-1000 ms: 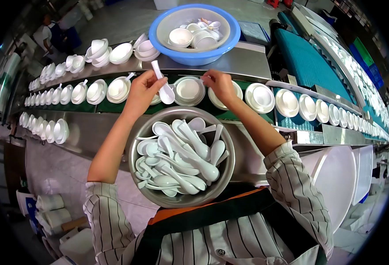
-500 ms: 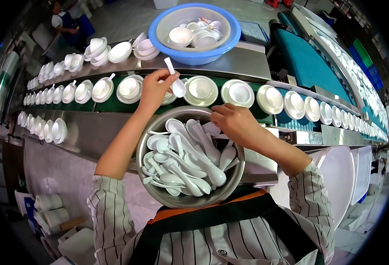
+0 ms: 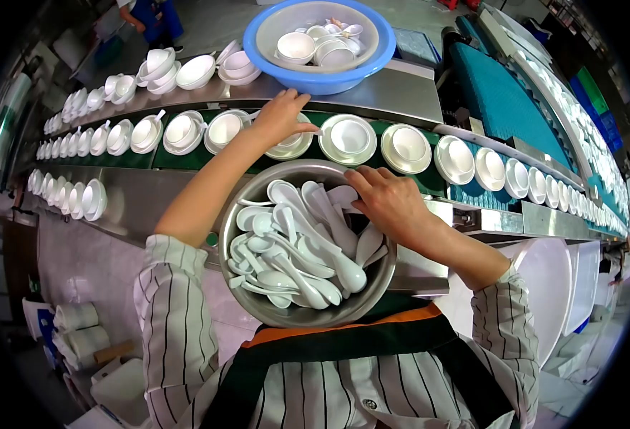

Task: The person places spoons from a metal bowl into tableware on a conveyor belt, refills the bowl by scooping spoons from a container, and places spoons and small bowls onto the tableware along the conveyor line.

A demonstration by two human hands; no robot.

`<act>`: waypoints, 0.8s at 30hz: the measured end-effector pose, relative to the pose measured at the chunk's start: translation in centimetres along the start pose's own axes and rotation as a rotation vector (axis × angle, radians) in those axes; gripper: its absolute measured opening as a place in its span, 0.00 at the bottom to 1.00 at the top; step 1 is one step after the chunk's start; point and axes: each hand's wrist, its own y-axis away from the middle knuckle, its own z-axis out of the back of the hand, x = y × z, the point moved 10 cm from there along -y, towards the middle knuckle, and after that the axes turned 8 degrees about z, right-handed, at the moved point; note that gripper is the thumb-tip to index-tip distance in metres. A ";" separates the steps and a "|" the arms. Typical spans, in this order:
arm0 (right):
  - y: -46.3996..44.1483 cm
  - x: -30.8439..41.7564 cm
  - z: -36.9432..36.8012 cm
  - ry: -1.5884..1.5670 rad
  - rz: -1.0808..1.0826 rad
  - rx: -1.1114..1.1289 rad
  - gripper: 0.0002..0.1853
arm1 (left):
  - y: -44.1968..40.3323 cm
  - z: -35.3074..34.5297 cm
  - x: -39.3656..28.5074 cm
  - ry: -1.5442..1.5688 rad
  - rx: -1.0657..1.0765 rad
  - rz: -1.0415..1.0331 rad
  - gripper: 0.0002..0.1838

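Observation:
My left hand (image 3: 282, 119) is over the green belt (image 3: 247, 163), above a white saucer and bowl (image 3: 291, 148) that it partly covers. Its fingers are spread, and a small white handle tip (image 3: 320, 131) shows by the thumb. White spoons (image 3: 308, 243) fill a steel bowl (image 3: 240, 293) in front of my body. At that bowl's upper right rim, my right hand (image 3: 392, 204) has its fingers curled over the edge, close to the spoons. Bowls on saucers (image 3: 347, 139) line the belt, some at the left with spoons (image 3: 147, 134).
A blue basin (image 3: 257, 61) with white dishes stands on the steel ledge (image 3: 408, 89) behind the belt. More bowls (image 3: 195, 71) stand at the back left and front left. A teal conveyor (image 3: 501, 107) rises at the right. A person (image 3: 150, 21) stands far back left.
The spoon held up in my left hand no longer shows there; that hand has lowered and its fingers have spread. Dishes on the belt have shifted right. My right hand moved down to the steel bowl's rim.

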 end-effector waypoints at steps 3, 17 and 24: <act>-0.8 0.0 -0.3 0.002 0.019 -0.015 0.14 | 1.4 4.5 -5.4 0.068 0.282 0.015 0.17; -2.5 -3.7 2.5 0.008 0.034 0.116 0.12 | 8.7 8.1 -9.7 0.013 0.512 -0.151 0.11; -6.1 -13.7 1.4 0.230 -0.053 0.110 0.12 | 2.1 9.2 2.5 0.022 -0.053 0.044 0.06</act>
